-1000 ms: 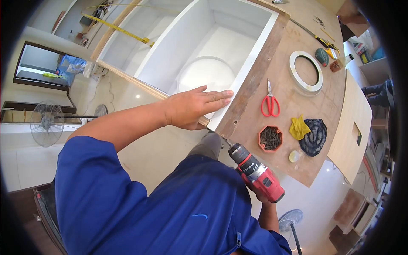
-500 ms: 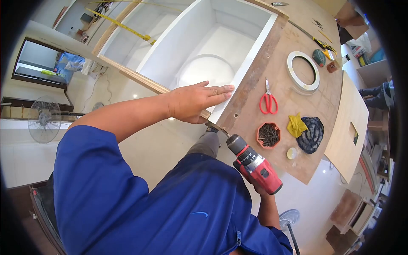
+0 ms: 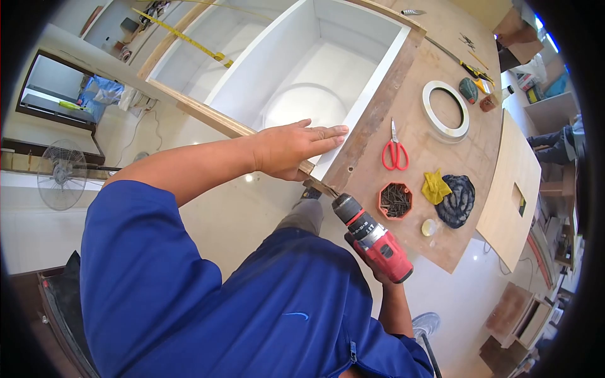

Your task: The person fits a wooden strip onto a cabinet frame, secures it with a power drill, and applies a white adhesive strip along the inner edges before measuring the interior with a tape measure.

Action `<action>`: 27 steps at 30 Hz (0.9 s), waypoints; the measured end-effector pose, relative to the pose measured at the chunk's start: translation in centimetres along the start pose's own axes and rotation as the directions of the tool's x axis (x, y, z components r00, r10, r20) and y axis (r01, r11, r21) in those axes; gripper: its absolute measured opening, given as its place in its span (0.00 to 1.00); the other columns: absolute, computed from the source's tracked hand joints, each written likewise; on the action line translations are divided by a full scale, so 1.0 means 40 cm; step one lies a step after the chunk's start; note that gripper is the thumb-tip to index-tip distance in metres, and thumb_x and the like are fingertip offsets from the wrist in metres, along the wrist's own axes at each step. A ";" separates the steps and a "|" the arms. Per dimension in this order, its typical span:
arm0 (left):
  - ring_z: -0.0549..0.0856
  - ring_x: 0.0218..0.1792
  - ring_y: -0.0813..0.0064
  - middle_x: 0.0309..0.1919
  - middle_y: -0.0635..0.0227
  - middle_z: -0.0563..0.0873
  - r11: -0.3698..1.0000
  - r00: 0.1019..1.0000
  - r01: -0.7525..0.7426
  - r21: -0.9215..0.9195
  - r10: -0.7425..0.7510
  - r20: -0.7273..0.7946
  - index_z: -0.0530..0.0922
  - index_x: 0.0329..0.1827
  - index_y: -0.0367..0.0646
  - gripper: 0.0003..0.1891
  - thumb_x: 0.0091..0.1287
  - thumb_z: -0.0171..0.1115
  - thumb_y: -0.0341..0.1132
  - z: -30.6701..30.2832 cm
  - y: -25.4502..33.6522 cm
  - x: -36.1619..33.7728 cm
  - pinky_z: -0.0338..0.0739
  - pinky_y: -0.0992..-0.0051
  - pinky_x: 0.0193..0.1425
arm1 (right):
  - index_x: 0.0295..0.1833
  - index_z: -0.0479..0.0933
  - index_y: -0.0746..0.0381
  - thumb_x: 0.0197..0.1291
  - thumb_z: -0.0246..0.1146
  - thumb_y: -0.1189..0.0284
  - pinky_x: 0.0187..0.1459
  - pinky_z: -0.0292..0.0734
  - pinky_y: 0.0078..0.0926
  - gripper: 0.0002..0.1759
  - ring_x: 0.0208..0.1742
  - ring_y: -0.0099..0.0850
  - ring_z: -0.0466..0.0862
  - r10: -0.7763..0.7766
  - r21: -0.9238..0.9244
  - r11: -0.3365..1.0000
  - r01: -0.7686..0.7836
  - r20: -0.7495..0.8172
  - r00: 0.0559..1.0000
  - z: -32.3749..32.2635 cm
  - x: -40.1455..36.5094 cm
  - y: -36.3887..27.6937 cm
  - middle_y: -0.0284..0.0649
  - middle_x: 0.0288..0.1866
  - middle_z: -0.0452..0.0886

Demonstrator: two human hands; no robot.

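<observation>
My left hand [image 3: 295,148] lies across the near corner of a white-lined cabinet box [image 3: 362,101], its fingers stretched out over the white edge. In my right hand [image 3: 376,268], mostly hidden behind the tool, is a red and black cordless drill [image 3: 378,246]. The drill points up and left, and its front end is right at the box's corner, just below my left hand. Close to the drill, an orange octagonal container [image 3: 382,213] full of screws sits on the brown worktable [image 3: 435,247].
On the worktable are red-handled scissors [image 3: 395,155], a white ring [image 3: 427,120], a yellow cloth [image 3: 435,187], a dark bundle [image 3: 455,201] and a tape roll [image 3: 429,227]. A yellow measuring tape [image 3: 189,40] crosses the box. A plywood panel [image 3: 504,189] leans at the right; a fan [image 3: 62,174] stands left.
The view has shifted slightly. The drill appears a little higher and further left, still at the box's corner; my left hand keeps its place on the box.
</observation>
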State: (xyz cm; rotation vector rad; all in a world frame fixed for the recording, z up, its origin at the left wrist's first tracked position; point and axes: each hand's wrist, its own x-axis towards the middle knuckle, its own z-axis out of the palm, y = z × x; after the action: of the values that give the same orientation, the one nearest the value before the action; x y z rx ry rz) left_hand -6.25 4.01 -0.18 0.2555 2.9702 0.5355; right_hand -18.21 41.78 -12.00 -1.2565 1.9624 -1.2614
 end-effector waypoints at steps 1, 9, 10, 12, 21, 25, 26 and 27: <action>0.67 0.81 0.57 0.86 0.61 0.58 1.000 1.000 -0.002 -0.002 0.002 -0.003 0.55 0.85 0.46 0.59 0.49 0.84 0.36 -0.001 0.002 -0.002 0.69 0.41 0.79 | 0.61 0.83 0.61 0.56 0.78 0.64 0.59 0.83 0.43 0.27 0.57 0.48 0.88 -0.008 0.050 0.999 0.009 -0.011 1.000 0.009 -0.013 0.019 0.47 0.57 0.88; 0.68 0.81 0.57 0.86 0.61 0.59 1.000 1.000 0.016 0.011 -0.016 0.015 0.56 0.85 0.45 0.60 0.48 0.85 0.36 -0.009 0.007 0.005 0.69 0.41 0.79 | 0.62 0.81 0.66 0.49 0.85 0.70 0.62 0.81 0.39 0.34 0.59 0.43 0.87 0.017 0.137 0.991 -0.001 -0.118 0.993 0.019 -0.014 -0.012 0.47 0.59 0.87; 0.68 0.80 0.57 0.85 0.61 0.59 1.000 1.000 0.004 0.012 -0.004 0.007 0.56 0.85 0.45 0.60 0.48 0.84 0.36 -0.012 0.006 0.007 0.69 0.41 0.79 | 0.62 0.81 0.66 0.49 0.85 0.70 0.63 0.81 0.39 0.35 0.60 0.43 0.87 0.042 0.214 0.977 -0.018 -0.109 0.993 0.018 -0.010 -0.009 0.47 0.59 0.87; 0.69 0.80 0.58 0.85 0.62 0.60 1.000 1.000 -0.006 0.007 0.006 -0.013 0.57 0.85 0.45 0.59 0.49 0.84 0.36 -0.006 0.003 0.001 0.69 0.41 0.79 | 0.63 0.80 0.66 0.49 0.85 0.70 0.64 0.80 0.39 0.35 0.61 0.44 0.87 0.069 0.302 0.953 -0.035 -0.103 0.992 0.019 -0.001 -0.003 0.47 0.60 0.87; 0.67 0.81 0.61 0.85 0.64 0.61 0.996 0.997 0.051 0.066 -0.054 0.046 0.59 0.83 0.47 0.55 0.52 0.83 0.41 -0.025 0.015 0.003 0.64 0.42 0.82 | 0.67 0.79 0.66 0.52 0.80 0.66 0.62 0.82 0.39 0.36 0.60 0.46 0.88 -0.144 -0.258 0.956 0.141 0.007 0.990 -0.052 -0.045 -0.049 0.49 0.59 0.88; 0.69 0.80 0.63 0.83 0.64 0.65 0.971 0.996 0.072 0.227 -0.058 -0.069 0.63 0.81 0.46 0.51 0.54 0.82 0.45 -0.016 0.038 -0.012 0.62 0.44 0.82 | 0.65 0.81 0.67 0.54 0.76 0.68 0.59 0.84 0.40 0.32 0.57 0.48 0.90 -0.132 -0.082 0.989 0.124 -0.105 0.986 -0.084 -0.186 -0.049 0.50 0.57 0.88; 0.69 0.80 0.63 0.83 0.64 0.66 0.955 0.991 0.105 0.279 -0.078 -0.104 0.64 0.80 0.46 0.51 0.54 0.82 0.46 -0.016 0.050 -0.018 0.62 0.44 0.82 | 0.64 0.81 0.67 0.54 0.75 0.69 0.58 0.84 0.40 0.31 0.56 0.48 0.90 -0.103 -0.077 0.993 0.094 -0.118 0.988 -0.085 -0.219 -0.052 0.50 0.57 0.88; 0.70 0.79 0.63 0.82 0.64 0.67 0.934 0.985 0.137 0.329 -0.095 -0.141 0.64 0.80 0.45 0.50 0.54 0.82 0.47 -0.015 0.059 -0.023 0.63 0.44 0.81 | 0.63 0.82 0.68 0.54 0.75 0.69 0.58 0.84 0.39 0.30 0.56 0.47 0.90 -0.074 -0.070 0.995 0.065 -0.133 0.988 -0.083 -0.248 -0.057 0.50 0.56 0.89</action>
State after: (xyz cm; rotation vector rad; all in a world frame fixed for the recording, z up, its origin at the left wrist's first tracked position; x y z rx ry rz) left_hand -5.08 5.80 1.27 0.0745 3.1581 0.0229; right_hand -15.23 51.68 -9.23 -1.3118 2.0869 -1.3586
